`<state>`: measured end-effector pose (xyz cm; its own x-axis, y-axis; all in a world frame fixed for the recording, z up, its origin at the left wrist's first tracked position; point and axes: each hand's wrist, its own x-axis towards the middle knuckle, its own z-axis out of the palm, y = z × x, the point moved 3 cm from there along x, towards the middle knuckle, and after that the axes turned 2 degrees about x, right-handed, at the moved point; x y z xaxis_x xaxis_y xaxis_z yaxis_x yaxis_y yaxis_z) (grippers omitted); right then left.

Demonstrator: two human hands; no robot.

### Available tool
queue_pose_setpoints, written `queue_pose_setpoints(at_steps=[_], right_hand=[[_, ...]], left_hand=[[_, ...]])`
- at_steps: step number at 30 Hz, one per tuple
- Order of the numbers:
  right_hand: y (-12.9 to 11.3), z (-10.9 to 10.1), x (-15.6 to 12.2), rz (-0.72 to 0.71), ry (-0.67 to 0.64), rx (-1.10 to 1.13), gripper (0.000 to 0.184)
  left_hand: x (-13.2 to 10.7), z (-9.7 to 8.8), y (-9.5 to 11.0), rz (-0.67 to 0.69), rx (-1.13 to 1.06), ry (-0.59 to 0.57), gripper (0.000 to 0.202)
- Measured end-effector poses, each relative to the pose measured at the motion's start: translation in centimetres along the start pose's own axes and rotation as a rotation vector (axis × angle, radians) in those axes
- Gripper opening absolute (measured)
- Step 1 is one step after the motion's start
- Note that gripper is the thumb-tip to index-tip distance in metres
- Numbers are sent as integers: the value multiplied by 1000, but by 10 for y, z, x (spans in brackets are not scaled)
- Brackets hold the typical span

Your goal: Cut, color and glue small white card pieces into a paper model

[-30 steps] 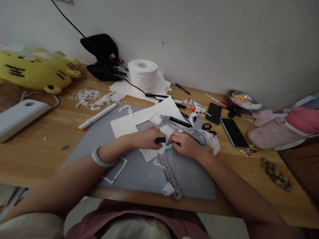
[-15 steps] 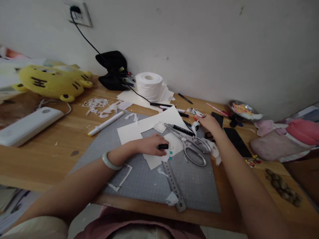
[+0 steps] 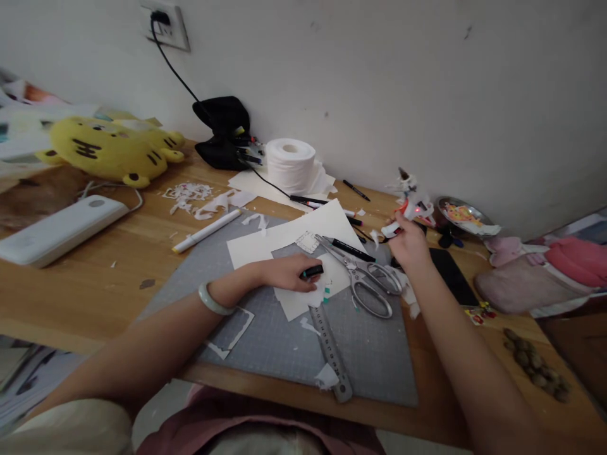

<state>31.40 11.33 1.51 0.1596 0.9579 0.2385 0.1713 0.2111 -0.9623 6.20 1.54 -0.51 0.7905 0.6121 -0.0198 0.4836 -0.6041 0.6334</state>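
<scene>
Glue gun (blurred) | gripped by right hand | left hand clasps probable marker | scissors between

Behind the cutting mat stands the paper roll, left of the glue gun.

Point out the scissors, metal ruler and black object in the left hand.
Scissors [image 3: 353, 266]: head view, near the pivot.
Metal ruler [image 3: 327, 344]: head view, middle of its visible length.
Black object [image 3: 313, 271]: head view, on the end sticking out of the left hand [image 3: 287, 273].
</scene>
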Motion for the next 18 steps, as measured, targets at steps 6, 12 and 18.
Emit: queue_pose_setpoints(at_steps=[6,12,18], right_hand=[[-10,-1,-52,-104,-198,76,32],[-5,4,-79,-188,-332,-215,29],[-2,12,-89,-236,-445,-363,18]], left_hand=[[1,2,-7,14,-50,21,10],[1,0,-8,-40,-105,15,16],[2,3,-12,-38,-114,21,15]])
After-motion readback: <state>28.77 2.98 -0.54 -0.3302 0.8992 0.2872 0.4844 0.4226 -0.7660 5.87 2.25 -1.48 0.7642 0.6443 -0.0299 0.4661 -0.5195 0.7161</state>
